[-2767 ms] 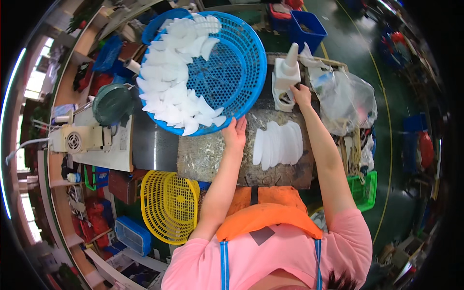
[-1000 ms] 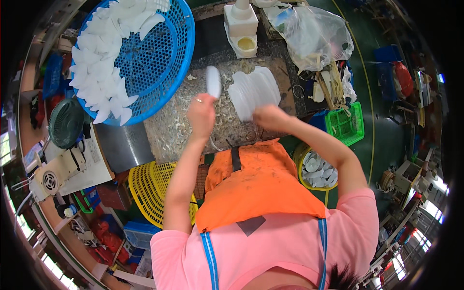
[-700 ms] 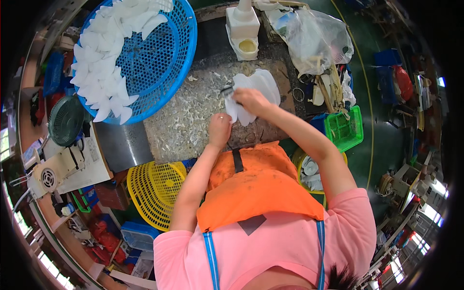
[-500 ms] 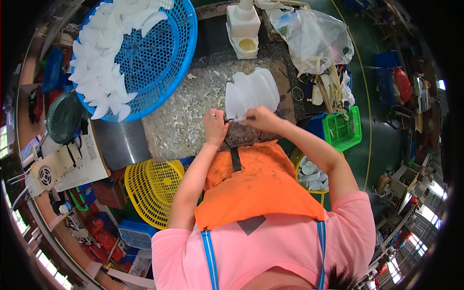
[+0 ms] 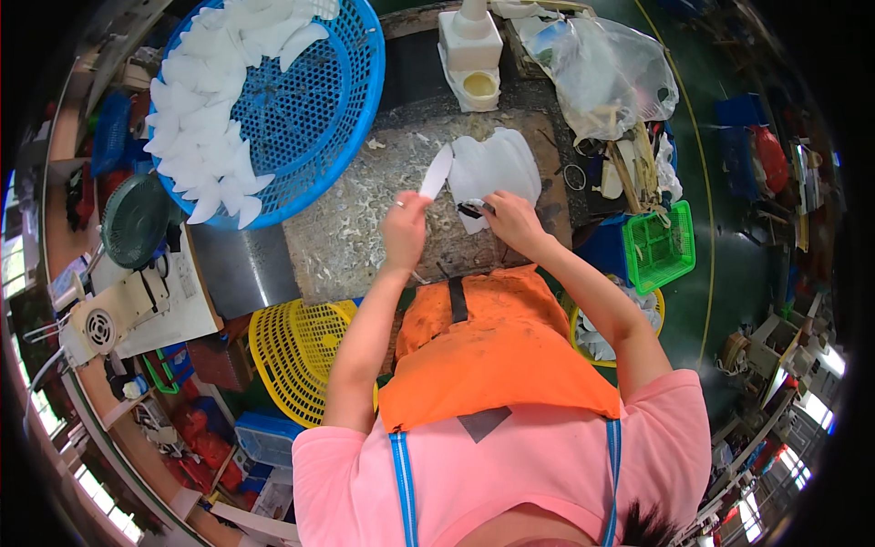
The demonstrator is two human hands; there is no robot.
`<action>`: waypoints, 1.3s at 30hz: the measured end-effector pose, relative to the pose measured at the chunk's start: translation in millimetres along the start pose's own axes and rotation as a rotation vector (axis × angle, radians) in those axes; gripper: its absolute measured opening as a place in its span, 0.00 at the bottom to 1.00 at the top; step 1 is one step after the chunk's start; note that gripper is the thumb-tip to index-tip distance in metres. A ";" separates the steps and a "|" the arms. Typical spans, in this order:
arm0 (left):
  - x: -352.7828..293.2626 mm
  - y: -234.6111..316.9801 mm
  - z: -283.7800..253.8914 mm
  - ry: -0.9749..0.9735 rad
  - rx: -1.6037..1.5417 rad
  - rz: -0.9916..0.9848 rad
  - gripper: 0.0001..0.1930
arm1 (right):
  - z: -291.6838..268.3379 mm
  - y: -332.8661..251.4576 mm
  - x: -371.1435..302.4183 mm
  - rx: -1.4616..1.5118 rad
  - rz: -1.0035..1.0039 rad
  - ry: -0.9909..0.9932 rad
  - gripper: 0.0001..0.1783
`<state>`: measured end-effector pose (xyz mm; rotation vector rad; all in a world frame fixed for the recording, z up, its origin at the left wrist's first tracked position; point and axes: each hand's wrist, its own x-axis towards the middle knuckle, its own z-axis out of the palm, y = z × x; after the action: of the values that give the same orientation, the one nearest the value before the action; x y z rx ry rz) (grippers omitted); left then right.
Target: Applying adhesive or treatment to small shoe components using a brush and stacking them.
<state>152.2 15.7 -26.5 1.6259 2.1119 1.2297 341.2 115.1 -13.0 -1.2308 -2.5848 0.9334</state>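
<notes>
In my left hand [image 5: 404, 230], fingers closed, is the lower end of a thin white blade-shaped piece [image 5: 437, 173], pointing up and away from me. To its right lies an overlapping stack of white pieces [image 5: 497, 166] on the worn, glue-flecked work board [image 5: 355, 219]. My right hand [image 5: 512, 219] is closed on a small dark tool [image 5: 469, 210] at the stack's near edge. The tool's working end is too small to make out.
A large blue basket [image 5: 365, 118] of white curved pieces stands far left. Behind the stack is a white bottle-like dispenser [image 5: 471, 50] with a yellowish cup. A clear plastic bag [image 5: 606, 77] and a green basket [image 5: 661, 246] are right; yellow baskets [image 5: 301, 356] flank my apron.
My hands have moved apart from their meeting point at the stack's near edge. A single white piece now shows in my left hand, and the stack looks flatter. The view has shifted slightly.
</notes>
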 end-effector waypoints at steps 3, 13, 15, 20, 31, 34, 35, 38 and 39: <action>38.7 11.7 -46.2 0.241 -0.113 -0.078 0.06 | 3.2 7.3 2.4 -0.021 -0.014 -0.004 0.09; 73.1 -33.5 -152.3 0.628 -0.125 -0.142 0.12 | 2.0 5.1 10.9 0.006 -0.022 -0.017 0.12; 65.1 -64.6 -150.6 0.551 0.541 -0.074 0.16 | 2.9 6.4 12.6 0.006 -0.027 -0.012 0.12; 62.8 -11.0 -88.6 0.472 0.567 0.119 0.24 | -2.6 17.9 75.4 0.018 0.061 -0.092 0.09; 73.8 -19.1 57.7 -0.455 0.321 -0.029 0.18 | 5.6 31.1 -33.1 -0.172 -0.562 -0.097 0.09; 72.4 -25.2 53.9 -0.403 0.330 0.074 0.14 | -14.6 31.1 -11.8 0.054 -0.310 -0.111 0.05; 66.6 -34.5 54.5 -0.412 0.232 -0.034 0.12 | -26.6 24.3 22.7 0.083 -0.139 0.019 0.05; 75.1 -17.1 43.8 -0.395 -0.010 -0.188 0.10 | -54.3 45.9 124.8 0.029 -0.126 0.389 0.10; 73.7 -4.6 29.3 -0.370 -0.141 -0.264 0.09 | -60.0 43.4 143.4 0.042 -0.062 0.432 0.10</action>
<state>139.3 94.1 -25.3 1.3408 1.8877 0.8933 297.1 270.4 -10.5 -1.1802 -2.2370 0.6223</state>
